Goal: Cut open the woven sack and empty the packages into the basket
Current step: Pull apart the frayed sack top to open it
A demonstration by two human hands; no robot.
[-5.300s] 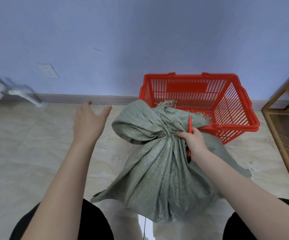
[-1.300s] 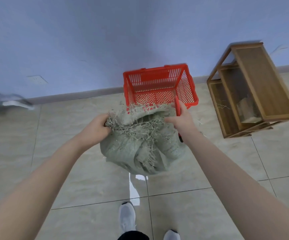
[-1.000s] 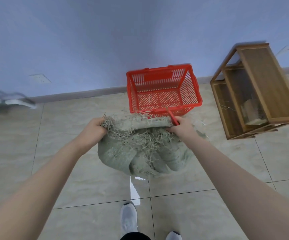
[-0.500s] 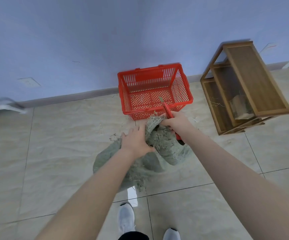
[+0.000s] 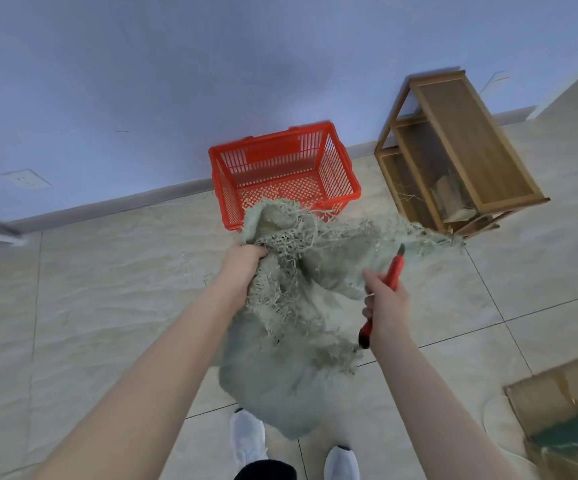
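The left hand (image 5: 242, 263) grips a bunched fold of the grey-green woven sack (image 5: 291, 341) just below its frayed mouth, fingers curled into the cloth. The sack hangs from that grip between the two forearms, and its rounded bottom sags down towards the person's pale shoes (image 5: 247, 438) on the tiled floor (image 5: 107, 289). The right hand (image 5: 386, 306) is apart from the left, on the other side of the sack. It is wrapped round the handle of a red cutter (image 5: 393, 271), whose blade end points up and away from the wrist towards the loose strands of the sack's edge. Whether this hand also touches the cloth cannot be told. The cut mouth of the sack spreads out ahead of both hands in a ragged fringe, and its far lip overlaps the near rim of the red basket (image 5: 225, 192) in the view. The basket stands on the floor beyond the hands, against the blue wall (image 5: 176, 64), and part of its mesh bottom shows. Farther ahead and to the right of the right hand stands a wooden shelf unit (image 5: 460, 143). A cardboard box (image 5: 557, 393) lies outside the right forearm, blurred at the edge of the view. A wall socket (image 5: 24, 178) sits low on the wall, far to the left of the left hand.
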